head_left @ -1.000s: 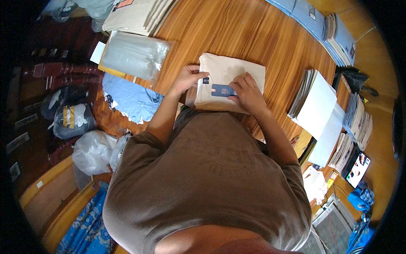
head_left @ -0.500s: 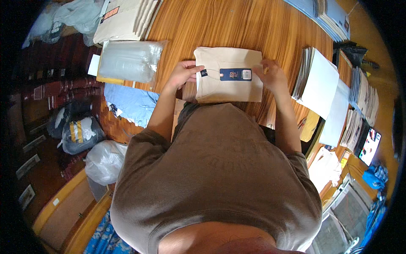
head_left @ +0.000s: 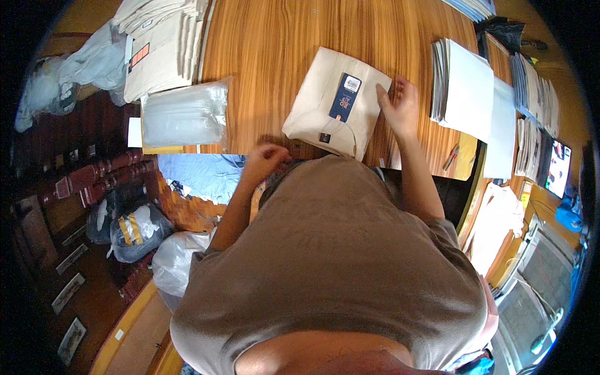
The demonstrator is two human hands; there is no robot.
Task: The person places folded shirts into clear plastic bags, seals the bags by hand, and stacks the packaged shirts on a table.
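A folded beige shirt (head_left: 315,87) lies at a slant on the wooden table in front of me, its neckline toward my body. On it rest a dark blue hang tag (head_left: 344,94) with a white label and a thin cord loop by the collar. My right hand (head_left: 400,109) is at the shirt's right edge, thumb laid over the edge and the other fingers spread away from it. Off the shirt's lower left, at the table's front edge, is my left hand (head_left: 265,164), fingers loosely bent and apart, with nothing in them.
Clear plastic bags (head_left: 184,115) lie in a stack on the left, with folded beige shirts (head_left: 156,65) behind. White sheets (head_left: 465,87) are piled on the right, near small orange-handled snips (head_left: 451,157). Blue cloth (head_left: 203,175) and filled bags (head_left: 140,231) sit lower left.
The folded shirt has turned about half round, so its collar now points toward me. My left hand has let go of it and drawn back. My right hand remains at its right edge.
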